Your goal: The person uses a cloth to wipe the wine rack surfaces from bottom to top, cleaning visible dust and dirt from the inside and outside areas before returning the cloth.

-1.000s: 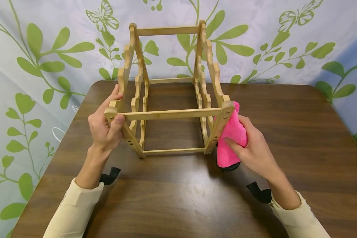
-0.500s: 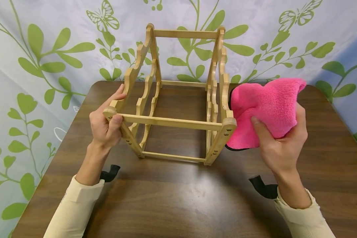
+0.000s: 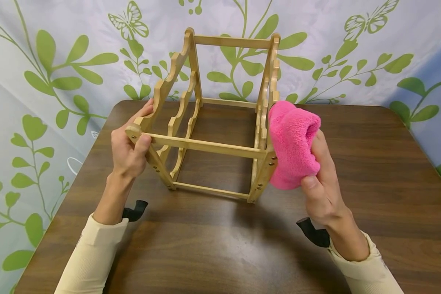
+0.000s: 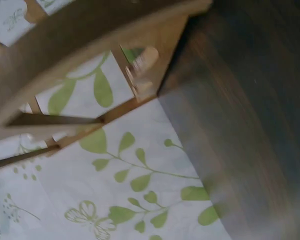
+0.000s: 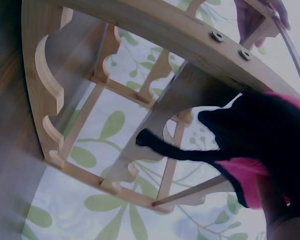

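A light wooden rack (image 3: 206, 145) with scalloped side rails stands on the table, like a bottle rack, turned slightly. At its front left top corner my left hand (image 3: 129, 153) grips the post, thumb over the front bar. My right hand (image 3: 325, 185) holds a bunched pink cloth (image 3: 294, 143) against the rack's right side, covering the front right top corner and part of the scalloped rail. In the right wrist view the cloth's dark side (image 5: 275, 135) lies by the screwed post. A blurred bar of the rack (image 4: 90, 42) crosses the left wrist view.
Under the rack is a dark brown wooden table (image 3: 206, 245). Behind it hangs a pale curtain (image 3: 70, 24) with green leaves and butterflies. A black strap end (image 3: 135, 211) shows at the left wrist and another (image 3: 313, 232) at the right.
The right hand lifts the cloth from the right post out to the right, then brings it back, bunched, against the right side. The rack has turned a little; the left hand keeps its corner.
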Motion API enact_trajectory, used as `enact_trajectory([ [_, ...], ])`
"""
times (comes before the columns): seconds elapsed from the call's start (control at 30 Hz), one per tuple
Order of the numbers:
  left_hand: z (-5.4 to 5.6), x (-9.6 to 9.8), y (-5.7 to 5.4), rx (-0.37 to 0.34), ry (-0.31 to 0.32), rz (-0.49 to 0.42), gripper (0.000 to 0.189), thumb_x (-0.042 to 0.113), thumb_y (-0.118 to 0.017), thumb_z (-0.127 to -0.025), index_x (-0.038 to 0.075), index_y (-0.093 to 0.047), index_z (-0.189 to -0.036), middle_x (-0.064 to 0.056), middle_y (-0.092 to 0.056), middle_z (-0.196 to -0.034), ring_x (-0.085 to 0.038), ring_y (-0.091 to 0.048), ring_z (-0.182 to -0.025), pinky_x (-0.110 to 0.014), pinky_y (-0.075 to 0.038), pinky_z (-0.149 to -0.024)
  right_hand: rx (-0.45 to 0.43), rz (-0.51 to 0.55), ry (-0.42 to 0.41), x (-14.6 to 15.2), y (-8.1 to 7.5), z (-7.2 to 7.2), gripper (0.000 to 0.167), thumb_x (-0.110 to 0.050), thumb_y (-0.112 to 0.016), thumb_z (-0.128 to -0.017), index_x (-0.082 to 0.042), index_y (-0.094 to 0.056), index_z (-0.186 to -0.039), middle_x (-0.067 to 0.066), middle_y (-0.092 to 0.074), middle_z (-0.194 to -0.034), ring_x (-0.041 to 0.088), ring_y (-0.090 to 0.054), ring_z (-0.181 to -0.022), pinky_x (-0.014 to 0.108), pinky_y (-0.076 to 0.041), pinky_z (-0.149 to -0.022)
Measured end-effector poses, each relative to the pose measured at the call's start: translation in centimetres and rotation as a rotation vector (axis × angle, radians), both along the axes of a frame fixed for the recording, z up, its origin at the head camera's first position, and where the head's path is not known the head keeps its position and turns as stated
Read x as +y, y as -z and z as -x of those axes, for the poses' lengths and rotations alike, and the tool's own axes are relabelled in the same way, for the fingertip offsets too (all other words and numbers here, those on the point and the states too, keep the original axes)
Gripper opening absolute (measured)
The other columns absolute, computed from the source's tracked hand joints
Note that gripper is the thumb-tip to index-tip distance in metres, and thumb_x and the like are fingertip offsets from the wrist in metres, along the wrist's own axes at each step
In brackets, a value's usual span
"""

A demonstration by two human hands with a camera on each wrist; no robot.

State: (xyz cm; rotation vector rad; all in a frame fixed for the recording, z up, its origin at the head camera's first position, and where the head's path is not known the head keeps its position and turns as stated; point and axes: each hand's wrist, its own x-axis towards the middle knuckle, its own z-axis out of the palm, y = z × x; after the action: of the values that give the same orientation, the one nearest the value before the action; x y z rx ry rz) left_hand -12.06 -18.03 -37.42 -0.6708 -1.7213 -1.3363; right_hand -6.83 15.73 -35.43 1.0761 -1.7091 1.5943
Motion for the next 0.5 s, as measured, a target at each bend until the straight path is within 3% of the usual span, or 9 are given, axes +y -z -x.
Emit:
enact_trajectory([
  [0.07, -0.3, 0.2, -0.1, -0.045, 0.014, -0.009, 0.091, 0.066, -0.061, -0.088, -0.019, -0.058, -0.122, -0.030, -0.060, -0.124, -0.023, -0.060, -0.119, -0.030, -0.045, -0.101, 0.000, -0.017, 0.021, -0.2, 0.0, 0.0, 0.047, -0.025, -0.054, -0.094, 0.005, -0.049, -0.130, 0.011, -0.048, -0.129, 0.024, -0.043, -0.113, 0.029, -0.038, -0.089],
  [0.13, -0.4, 0.3, -0.2, -0.068, 0.005, -0.012, 0.091, 0.067, -0.059, -0.088, -0.018, -0.058, -0.124, -0.029, -0.059, -0.126, -0.023, -0.059, -0.120, -0.033, -0.043, -0.104, 0.012, -0.016, 0.050, -0.4, -0.1, 0.0, 0.046, -0.023, -0.056, -0.094, 0.008, -0.049, -0.128, 0.011, -0.049, -0.129, 0.025, -0.043, -0.113, 0.029, -0.038, -0.089],
  [0.27, -0.1, 0.4, -0.1, -0.033, -0.033, -0.006, 0.089, 0.066, -0.055, -0.091, -0.019, -0.061, -0.117, -0.030, -0.060, -0.122, -0.026, -0.059, -0.120, -0.037, -0.044, -0.104, 0.044, 0.028, 0.120, -0.9, 0.1, 0.3, 0.047, -0.023, -0.059, -0.095, 0.015, -0.047, -0.120, 0.013, -0.053, -0.118, 0.022, -0.047, -0.104, 0.027, -0.040, -0.086],
  [0.5, 0.6, 0.2, 0.2, -0.003, -0.033, -0.039, 0.090, 0.067, -0.055, -0.090, -0.019, -0.063, -0.112, -0.030, -0.063, -0.117, -0.031, -0.061, -0.117, -0.039, -0.045, -0.103, 0.005, 0.129, 0.231, -0.9, 1.4, 0.7, 0.036, 0.001, -0.049, -0.091, 0.021, -0.043, -0.120, 0.008, -0.058, -0.100, 0.014, -0.050, -0.084, 0.022, -0.042, -0.073],
])
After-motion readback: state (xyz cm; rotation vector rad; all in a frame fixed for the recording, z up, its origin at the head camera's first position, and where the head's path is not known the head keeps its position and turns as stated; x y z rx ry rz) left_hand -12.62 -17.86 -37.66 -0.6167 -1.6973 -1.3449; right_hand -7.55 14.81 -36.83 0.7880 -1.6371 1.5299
